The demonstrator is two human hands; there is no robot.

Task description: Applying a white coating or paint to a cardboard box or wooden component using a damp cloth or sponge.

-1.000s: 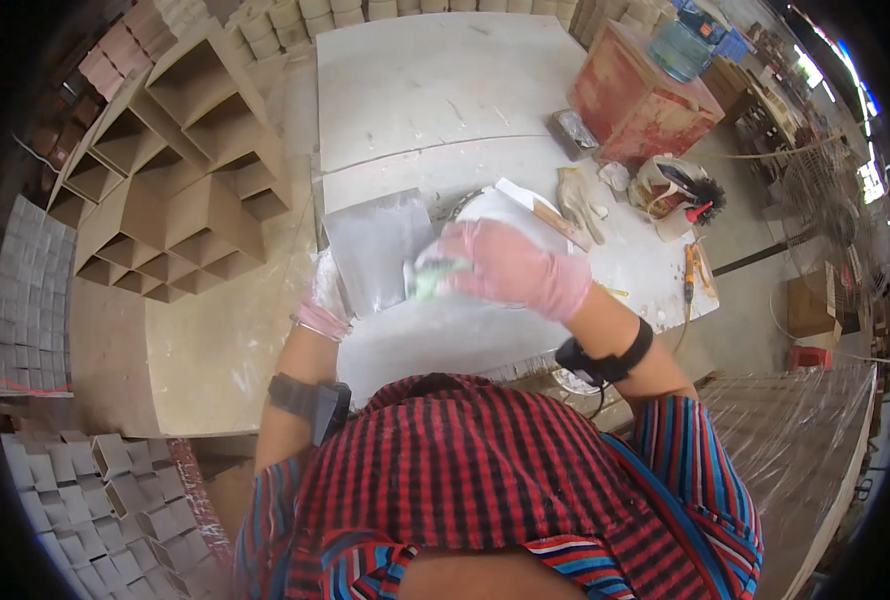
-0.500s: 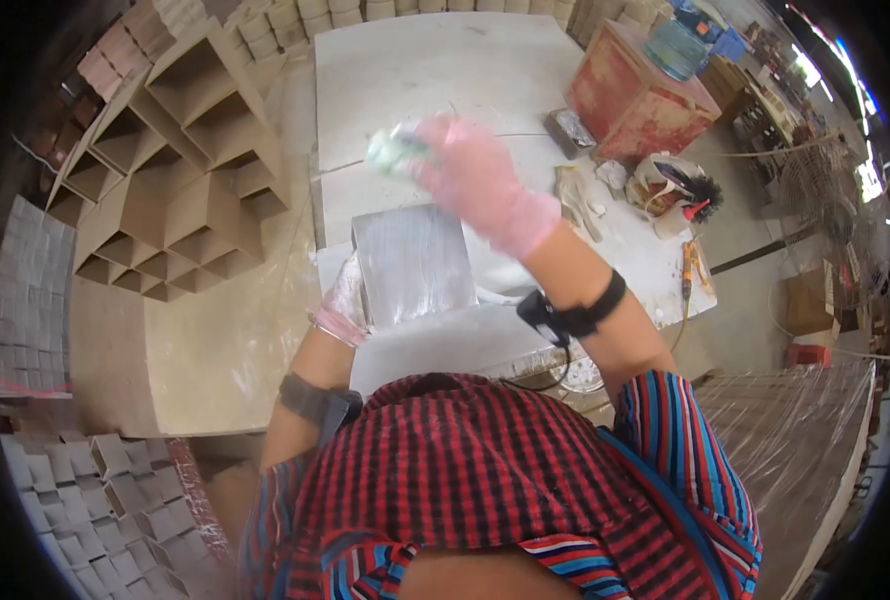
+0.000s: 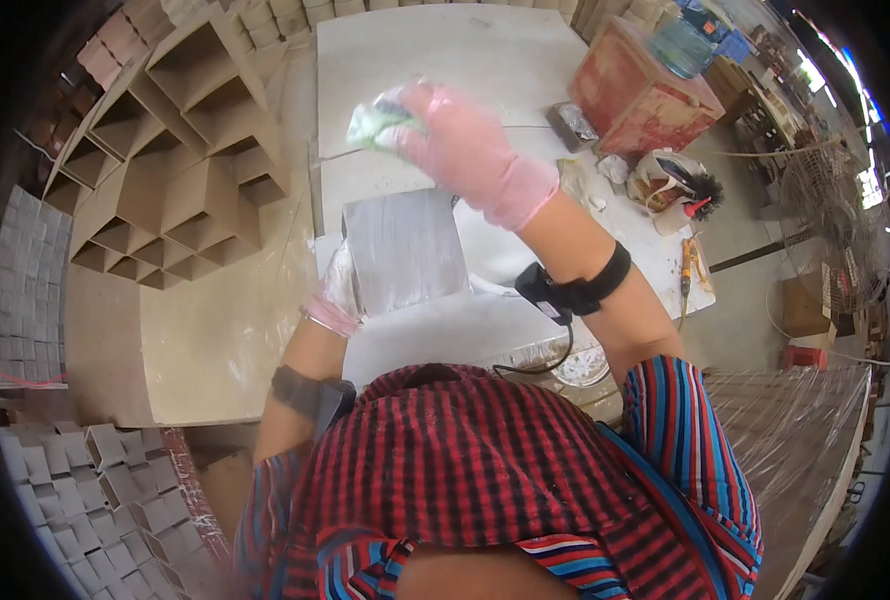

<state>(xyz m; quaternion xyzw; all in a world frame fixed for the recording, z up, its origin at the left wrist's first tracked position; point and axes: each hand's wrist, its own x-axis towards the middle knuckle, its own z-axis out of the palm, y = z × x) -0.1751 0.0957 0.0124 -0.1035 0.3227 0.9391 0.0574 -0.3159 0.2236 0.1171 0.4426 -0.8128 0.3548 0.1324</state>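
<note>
My right hand (image 3: 460, 150), in a pink glove, is raised above the worktable with its fingers closed round a pale green wad (image 3: 373, 125). Blur leaves it unclear whether the wad is a sponge or a cloth. Below it stands a grey box-shaped piece (image 3: 407, 248), its flat upper face streaked with whitish smears. My left hand (image 3: 337, 285) wears a pink glove coated in white and grips the piece at its left side. Most of the left fingers are hidden by the piece. The right hand is apart from the piece's face.
Brown box-shaped shelf pieces (image 3: 170, 170) are stacked at the left. A red block (image 3: 645, 90) bearing a blue water jug (image 3: 683, 45) stands at the far right. Nearer are a foil-wrapped block (image 3: 573, 127), a tub with a black brush (image 3: 665, 180) and an orange-handled tool (image 3: 689, 265).
My right hand has shifted slightly left and up with the green wad. The grey piece and my left hand sit slightly farther up and left in the picture.
</note>
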